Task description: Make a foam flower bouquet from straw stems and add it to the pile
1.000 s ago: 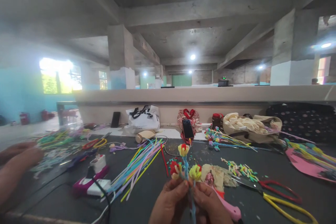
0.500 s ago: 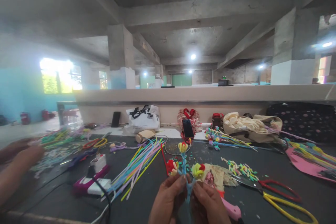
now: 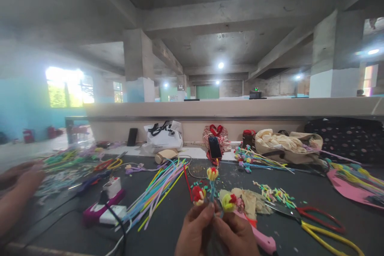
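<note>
Both hands close on a pipe-cleaner flower (image 3: 212,174) with a fuzzy light-blue stem, low in the middle of the view. Its top bloom is yellow and red; a red and cream bloom stands to the left, a yellow-green and red one to the right. My left hand (image 3: 195,228) pinches the stem between thumb and fingers. Close beside it, my right hand (image 3: 237,232) has its thumb and fingers closed on the same stem, just under the right bloom. The fingers hide the lower stem.
Loose pipe cleaners (image 3: 160,194) lie left of my hands, past them a power strip (image 3: 103,208). Scissors (image 3: 318,224) and a pink-handled tool (image 3: 264,240) are at right. Cut pieces (image 3: 277,195) lie behind the scissors. Another person's hands (image 3: 22,182) work at far left.
My hands have drawn closer together around the stem. The flower has shifted slightly right and down, and its red left bloom shows more clearly. The other person's hands moved slightly left.
</note>
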Tool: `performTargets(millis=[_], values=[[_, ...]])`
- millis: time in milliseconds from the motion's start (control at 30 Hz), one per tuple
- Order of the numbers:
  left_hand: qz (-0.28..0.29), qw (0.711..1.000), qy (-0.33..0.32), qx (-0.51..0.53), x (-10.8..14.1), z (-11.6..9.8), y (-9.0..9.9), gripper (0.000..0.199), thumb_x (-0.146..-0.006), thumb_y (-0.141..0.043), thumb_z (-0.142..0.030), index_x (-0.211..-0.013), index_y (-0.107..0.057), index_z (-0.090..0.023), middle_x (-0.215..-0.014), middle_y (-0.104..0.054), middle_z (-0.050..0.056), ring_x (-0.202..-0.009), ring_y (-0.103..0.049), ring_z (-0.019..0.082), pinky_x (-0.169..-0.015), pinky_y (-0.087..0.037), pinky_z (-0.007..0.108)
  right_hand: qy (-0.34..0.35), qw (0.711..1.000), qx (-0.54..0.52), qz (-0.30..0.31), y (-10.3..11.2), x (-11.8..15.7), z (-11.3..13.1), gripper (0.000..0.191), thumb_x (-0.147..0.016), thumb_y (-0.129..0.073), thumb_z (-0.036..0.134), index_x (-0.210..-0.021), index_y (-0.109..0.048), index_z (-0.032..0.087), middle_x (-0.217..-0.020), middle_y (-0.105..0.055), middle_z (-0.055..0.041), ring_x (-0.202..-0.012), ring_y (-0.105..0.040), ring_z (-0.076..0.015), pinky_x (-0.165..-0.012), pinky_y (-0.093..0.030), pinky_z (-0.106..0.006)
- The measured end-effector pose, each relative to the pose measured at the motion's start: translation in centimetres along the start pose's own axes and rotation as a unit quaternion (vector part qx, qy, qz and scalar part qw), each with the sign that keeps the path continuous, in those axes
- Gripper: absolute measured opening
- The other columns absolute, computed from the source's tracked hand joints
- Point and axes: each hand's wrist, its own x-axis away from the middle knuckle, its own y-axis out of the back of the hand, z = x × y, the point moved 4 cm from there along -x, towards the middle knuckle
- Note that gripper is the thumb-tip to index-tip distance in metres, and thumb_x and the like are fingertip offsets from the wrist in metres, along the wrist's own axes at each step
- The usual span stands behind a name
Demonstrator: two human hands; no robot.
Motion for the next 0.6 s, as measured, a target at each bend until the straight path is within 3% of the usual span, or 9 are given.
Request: performTargets(millis=[133,267,400,600], values=[[-0.006,0.999,-0.021,-0.039,-0.5,0.2,0.6,0.028,-0.041,-0.078,-0.029,-0.059,-0.067,-0.012,-0.054,-0.066,0.006,-0.059,-0.063,0.022,-0.06,-0.047,0.028,-0.006,1.0,-0.002,0.011,-0.1,0.0,0.0,0.042,-0.054,-0.066,0.049,-0.042,-0.051,0.013,-0.04,-0.032,0.0059,-0.04,-0.025,-0.0048,-0.038,-0.019,-0.018],[0.014,0.994,-0.06,-0.091,-0.6,-0.1,1.3,0.035,-0.035,-0.08,-0.03,-0.064,-0.068,-0.013,-0.067,-0.069,0.008,-0.07,-0.062,0.021,-0.067,-0.045,0.026,-0.006,1.0,0.001,0.001,0.1,-0.2,1.6,0.037,-0.055,-0.066,0.047,-0.044,-0.056,0.014,-0.037,-0.035,0.006,-0.037,-0.027,-0.0049,-0.036,-0.022,-0.018],[0.023,0.985,-0.054,-0.16,-0.5,0.0,1.8,0.033,-0.04,-0.078,-0.034,-0.064,-0.066,-0.015,-0.062,-0.067,0.005,-0.056,-0.058,0.015,-0.057,-0.042,0.024,-0.007,1.0,-0.01,0.004,0.3,-0.7,3.0,0.033,-0.056,-0.067,0.045,-0.048,-0.061,0.013,-0.037,-0.038,0.0056,-0.036,-0.03,-0.005,-0.036,-0.024,-0.018],[0.081,0.983,-0.041,-0.161,-0.5,0.0,0.7,0.032,-0.038,-0.078,-0.037,-0.053,-0.064,-0.013,-0.053,-0.063,0.004,-0.051,-0.053,0.013,-0.054,-0.039,0.023,-0.005,0.998,-0.057,0.008,-0.3,-1.0,3.1,0.03,-0.054,-0.069,0.042,-0.048,-0.06,0.013,-0.041,-0.045,0.0043,-0.04,-0.037,-0.0066,-0.039,-0.03,-0.018]])
